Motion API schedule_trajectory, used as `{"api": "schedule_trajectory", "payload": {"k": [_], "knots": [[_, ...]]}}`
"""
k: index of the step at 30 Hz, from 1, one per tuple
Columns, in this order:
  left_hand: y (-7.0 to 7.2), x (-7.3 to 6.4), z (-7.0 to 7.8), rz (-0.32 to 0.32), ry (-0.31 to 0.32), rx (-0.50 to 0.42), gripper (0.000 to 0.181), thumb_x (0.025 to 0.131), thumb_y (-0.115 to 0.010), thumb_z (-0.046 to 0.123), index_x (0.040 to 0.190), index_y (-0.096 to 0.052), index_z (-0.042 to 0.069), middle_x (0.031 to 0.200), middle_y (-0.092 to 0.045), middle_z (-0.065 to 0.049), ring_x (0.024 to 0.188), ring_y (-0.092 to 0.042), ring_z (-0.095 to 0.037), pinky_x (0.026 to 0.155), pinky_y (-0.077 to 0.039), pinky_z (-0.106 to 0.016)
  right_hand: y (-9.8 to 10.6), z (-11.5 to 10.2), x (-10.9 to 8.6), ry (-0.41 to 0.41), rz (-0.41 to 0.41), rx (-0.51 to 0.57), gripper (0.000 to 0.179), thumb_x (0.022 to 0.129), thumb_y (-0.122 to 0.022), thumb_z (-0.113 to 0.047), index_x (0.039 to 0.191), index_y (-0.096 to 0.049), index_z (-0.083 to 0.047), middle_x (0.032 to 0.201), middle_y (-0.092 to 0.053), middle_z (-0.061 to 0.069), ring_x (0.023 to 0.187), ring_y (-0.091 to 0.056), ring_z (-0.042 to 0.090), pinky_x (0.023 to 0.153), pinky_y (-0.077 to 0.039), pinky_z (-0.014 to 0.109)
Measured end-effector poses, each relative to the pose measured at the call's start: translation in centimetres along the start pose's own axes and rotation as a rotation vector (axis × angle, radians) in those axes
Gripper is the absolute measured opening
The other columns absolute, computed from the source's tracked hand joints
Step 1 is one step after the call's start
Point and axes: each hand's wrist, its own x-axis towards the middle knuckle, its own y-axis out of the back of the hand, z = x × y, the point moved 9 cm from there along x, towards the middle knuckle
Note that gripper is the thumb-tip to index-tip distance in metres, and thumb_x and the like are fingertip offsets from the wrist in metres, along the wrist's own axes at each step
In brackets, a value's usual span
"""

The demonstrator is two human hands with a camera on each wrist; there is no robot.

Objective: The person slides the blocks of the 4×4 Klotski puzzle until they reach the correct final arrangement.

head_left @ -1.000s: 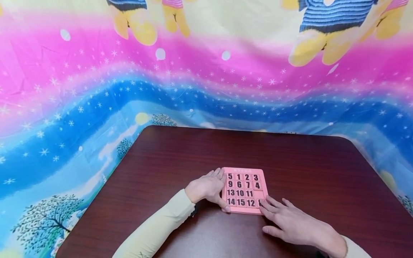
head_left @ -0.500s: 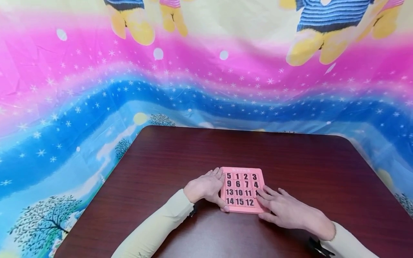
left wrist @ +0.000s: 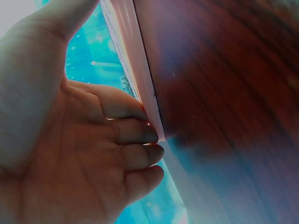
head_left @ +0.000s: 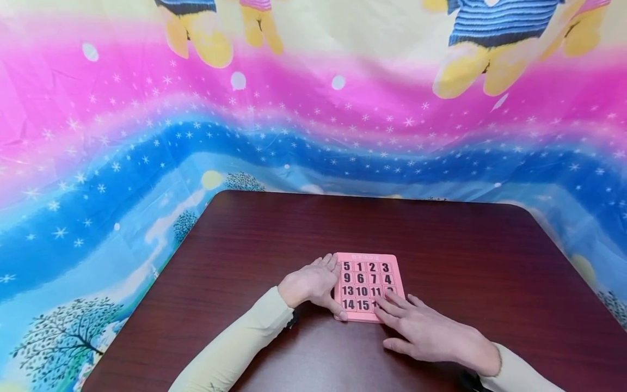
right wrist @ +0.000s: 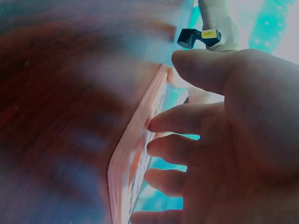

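A pink number slide puzzle point(head_left: 368, 258) lies flat on the dark table, its tiles bearing black numbers. The left hand point(head_left: 313, 284) rests along the puzzle's left edge, fingers near the far corner and thumb at the near one. In the left wrist view, its fingers point(left wrist: 138, 130) touch the puzzle's side edge point(left wrist: 133, 56). Fingertips of the right hand point(head_left: 425, 330) rest on the bottom row, over the 12 tile point(head_left: 376, 304), which they mostly cover. The 8 tile point(head_left: 389, 291) in the third row is partly hidden, as is the bottom right slot.
The brown wooden table point(head_left: 274, 234) has rounded far corners. Behind it hangs a colourful cloth point(head_left: 313, 130) with snowflakes and cartoon figures. A black strap device point(right wrist: 198, 37) on the left wrist shows in the right wrist view.
The right hand has slid the 8 tile up from the bottom right slot to the third row, then moved left and down onto the 12 tile. The left hand has stayed at the edge.
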Motion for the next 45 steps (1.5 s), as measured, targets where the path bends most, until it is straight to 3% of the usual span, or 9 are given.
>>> {"api": "schedule_trajectory", "payload": {"k": [12, 23, 34, 45], "knots": [[0.1, 0.0, 0.0, 0.0, 0.002, -0.002, 0.127, 0.066, -0.068, 0.08, 0.157, -0.02, 0.005, 0.166, -0.011, -0.013, 0.154, -0.012, -0.024, 0.127, -0.016, -0.033, 0.1, 0.7, -0.8, -0.007, 0.023, -0.015, 0.058, 0.096, -0.055, -0.049, 0.142, -0.054, -0.013, 0.151, -0.048, 0.008, 0.14, -0.04, 0.042, 0.104, -0.038, 0.068], [0.3, 0.1, 0.0, 0.011, 0.004, 0.002, 0.128, 0.065, -0.069, 0.079, 0.157, -0.019, 0.005, 0.166, -0.011, -0.014, 0.154, -0.012, -0.025, 0.127, -0.015, -0.033, 0.1, 2.7, -1.6, -0.115, -0.101, 0.099, 0.058, 0.092, -0.06, -0.049, 0.14, -0.056, -0.017, 0.15, -0.049, 0.009, 0.144, -0.034, 0.042, 0.104, -0.036, 0.07], [0.2, 0.0, -0.1, 0.005, 0.004, -0.002, 0.127, 0.066, -0.069, 0.08, 0.157, -0.02, 0.005, 0.166, -0.011, -0.014, 0.154, -0.012, -0.025, 0.127, -0.015, -0.034, 1.3, 0.7, 0.0, -0.015, -0.04, 0.029, 0.06, 0.093, -0.059, -0.049, 0.141, -0.055, -0.013, 0.151, -0.047, 0.013, 0.142, -0.037, 0.04, 0.106, -0.037, 0.068], [0.0, -0.1, -0.1, 0.012, 0.003, 0.003, 0.126, 0.066, -0.067, 0.081, 0.156, -0.022, 0.005, 0.165, -0.014, -0.014, 0.154, -0.014, -0.025, 0.127, -0.016, -0.033, 1.0, -1.6, 2.4, 0.078, -0.038, -0.018, 0.058, 0.095, -0.057, -0.048, 0.142, -0.053, -0.014, 0.151, -0.047, 0.011, 0.143, -0.038, 0.039, 0.11, -0.036, 0.064]]}}
